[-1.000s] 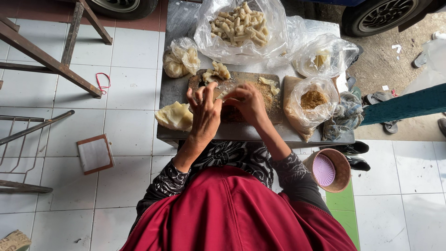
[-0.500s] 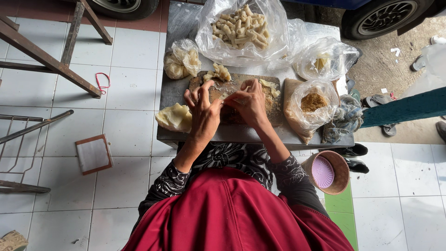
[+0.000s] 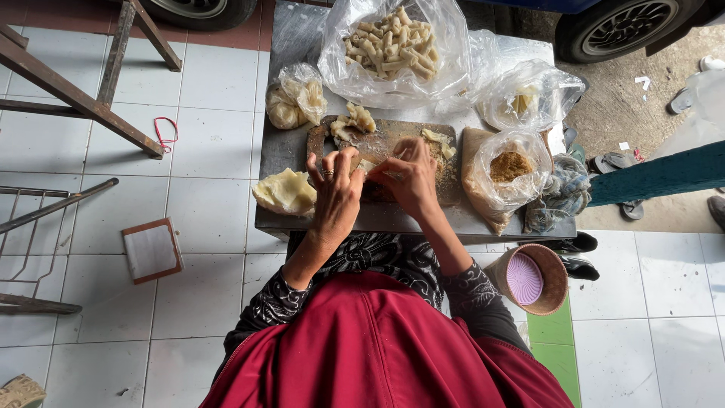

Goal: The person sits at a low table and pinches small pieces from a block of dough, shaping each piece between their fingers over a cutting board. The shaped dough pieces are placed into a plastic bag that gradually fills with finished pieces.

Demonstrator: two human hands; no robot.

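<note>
My left hand [image 3: 334, 190] and my right hand [image 3: 408, 178] meet over a wooden cutting board [image 3: 384, 141] on a small metal table [image 3: 281, 148]. Between the fingertips of both hands is a small pale piece of dough [image 3: 368, 165], pinched from both sides. A ring shows on my left hand. Small dough pieces [image 3: 352, 120] lie at the board's far left, and a few more dough bits [image 3: 439, 140] at its far right. A larger pale dough lump [image 3: 285, 192] rests on the table left of my left hand.
A big clear bag of rolled pieces [image 3: 389, 45] sits at the table's back, a small bag [image 3: 296, 98] to its left. A bag of brown filling [image 3: 507, 168] and a cloth [image 3: 559, 198] are on the right. A basket with purple lid [image 3: 528, 278] stands on the floor.
Both hands stay over the board; the fingers have shifted slightly while working the small dough piece. Nothing else has moved.
</note>
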